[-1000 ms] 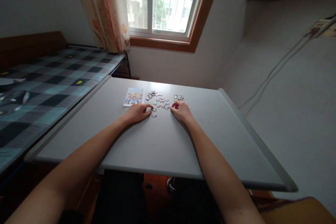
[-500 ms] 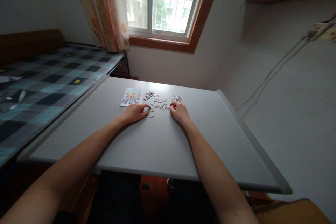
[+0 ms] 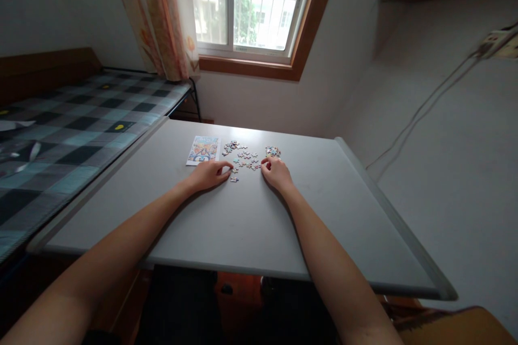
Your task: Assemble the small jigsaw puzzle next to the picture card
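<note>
Both forearms reach out over a grey table, and the two hands rest on its far half with a scatter of loose jigsaw pieces between and just beyond them. The left hand lies palm down with its fingers stretched toward the right, the fingertips touching or nearly touching a small piece at the near edge of the scatter; the pieces are too small here to tell whether anything is pinched, so its grip cannot be read. The right hand sits with its fingers curled at the right side of the scatter, and whether it grasps a piece cannot be told either. One stray piece lies nearest the person, just right of the left fingertips. A small cluster of pieces sits just beyond the right hand. To the far left of the pieces lies a colourful printed picture card, flat on the table. A checked bed stands left of the table.
</note>
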Action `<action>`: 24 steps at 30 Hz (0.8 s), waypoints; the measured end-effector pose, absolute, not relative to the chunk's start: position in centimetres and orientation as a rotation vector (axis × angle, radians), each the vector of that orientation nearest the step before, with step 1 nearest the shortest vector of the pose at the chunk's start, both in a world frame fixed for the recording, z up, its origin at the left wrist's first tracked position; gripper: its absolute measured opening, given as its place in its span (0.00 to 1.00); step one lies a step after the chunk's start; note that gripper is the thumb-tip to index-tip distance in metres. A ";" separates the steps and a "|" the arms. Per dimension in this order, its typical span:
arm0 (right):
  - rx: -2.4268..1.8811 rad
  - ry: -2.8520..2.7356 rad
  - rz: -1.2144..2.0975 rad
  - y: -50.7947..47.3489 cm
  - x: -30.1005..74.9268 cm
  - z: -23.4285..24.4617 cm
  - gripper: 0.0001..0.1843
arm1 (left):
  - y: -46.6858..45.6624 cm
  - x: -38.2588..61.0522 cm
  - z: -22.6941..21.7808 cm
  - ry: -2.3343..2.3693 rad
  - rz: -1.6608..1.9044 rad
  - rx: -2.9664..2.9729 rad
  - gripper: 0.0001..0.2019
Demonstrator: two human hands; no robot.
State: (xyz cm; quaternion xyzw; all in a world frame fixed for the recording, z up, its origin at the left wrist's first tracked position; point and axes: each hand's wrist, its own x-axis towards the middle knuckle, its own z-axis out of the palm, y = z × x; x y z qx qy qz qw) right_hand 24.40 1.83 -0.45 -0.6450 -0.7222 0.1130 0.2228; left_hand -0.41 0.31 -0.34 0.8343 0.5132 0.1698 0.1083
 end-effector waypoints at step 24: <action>-1.770 -2.002 0.294 1.6 24.3 -0.3 0.12 | 0.4 -0.3 -0.5 1.520 0.510 2.468 0.16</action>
